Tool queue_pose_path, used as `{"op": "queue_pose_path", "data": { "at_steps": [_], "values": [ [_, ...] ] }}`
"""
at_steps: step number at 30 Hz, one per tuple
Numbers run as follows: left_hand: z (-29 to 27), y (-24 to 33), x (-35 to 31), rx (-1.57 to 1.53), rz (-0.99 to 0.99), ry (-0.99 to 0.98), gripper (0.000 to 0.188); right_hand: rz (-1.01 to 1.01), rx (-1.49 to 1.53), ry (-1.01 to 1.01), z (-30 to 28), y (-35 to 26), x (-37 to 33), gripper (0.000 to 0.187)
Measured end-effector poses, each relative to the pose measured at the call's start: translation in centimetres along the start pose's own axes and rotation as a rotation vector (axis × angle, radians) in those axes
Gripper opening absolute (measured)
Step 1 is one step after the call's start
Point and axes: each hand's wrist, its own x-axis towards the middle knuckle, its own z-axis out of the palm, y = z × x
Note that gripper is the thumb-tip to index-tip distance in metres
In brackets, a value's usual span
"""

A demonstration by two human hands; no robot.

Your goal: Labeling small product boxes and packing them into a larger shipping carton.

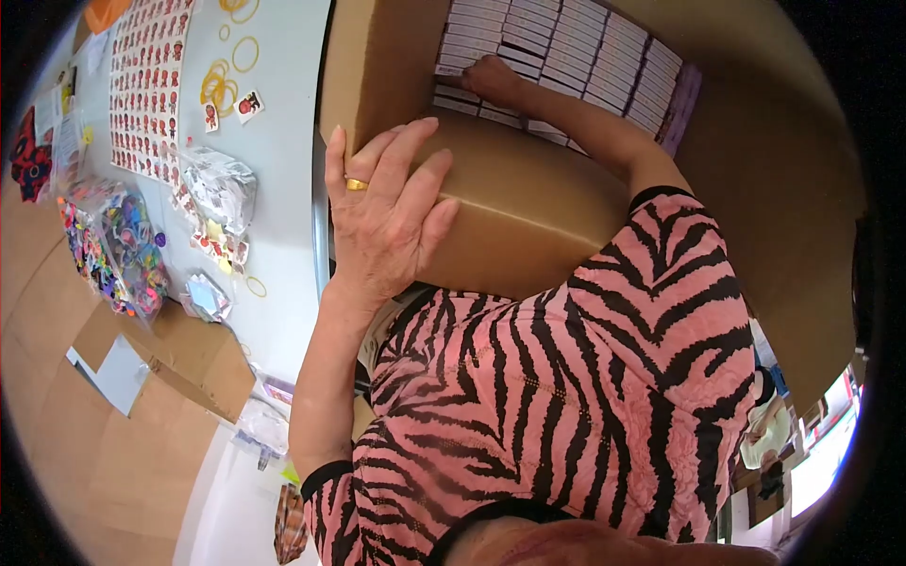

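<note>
A large brown cardboard box (528, 217) stands in front of me. Packed inside it are rows of small flat white boxes (576, 47). Over the box's near left corner lies my left hand (387, 212), its fingers spread and a gold ring on one of them. My right hand (491, 83) reaches down into the carton, at the left end of the rows. Its fingers are curled against the small boxes beside a dark gap in the stack. What its fingertips hold, if anything, is hidden.
On the pale table at left lie a sticker sheet (146, 90), yellow rubber bands (219, 90), and a clear bag of white pieces (219, 184). A bag of colourful small pieces (118, 250) sits at the table's left edge. Below is an open cardboard carton (189, 354).
</note>
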Motion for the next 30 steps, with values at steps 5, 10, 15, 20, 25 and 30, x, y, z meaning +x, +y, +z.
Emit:
{"op": "queue_pose_path", "data": {
  "at_steps": [5,10,15,20,25,30],
  "values": [
    [0.0,0.0,0.1,-0.003,-0.007,0.010,0.028,-0.088,0.010,-0.221,0.2,0.3,0.5,0.032],
    [0.1,-0.2,-0.1,0.010,-0.018,0.031,0.026,-0.033,0.036,-0.237,-2.4,-1.3,-0.4,0.039],
    [0.4,-0.3,0.0,0.000,0.002,0.054,0.026,0.014,0.071,-0.309,-4.8,-1.1,-1.8,0.050],
    [0.7,-0.4,0.0,-0.001,0.006,0.070,0.025,0.086,0.321,-0.277,-5.4,-0.5,-4.8,0.066],
    [0.4,-0.4,-0.2,0.005,0.002,0.072,0.025,0.237,0.432,-0.145,-5.9,-0.1,-9.3,0.079],
    [0.5,-0.5,0.0,-0.003,-0.001,0.076,0.026,0.306,0.056,-0.216,-4.3,-0.3,-15.0,0.087]
  ]
}}
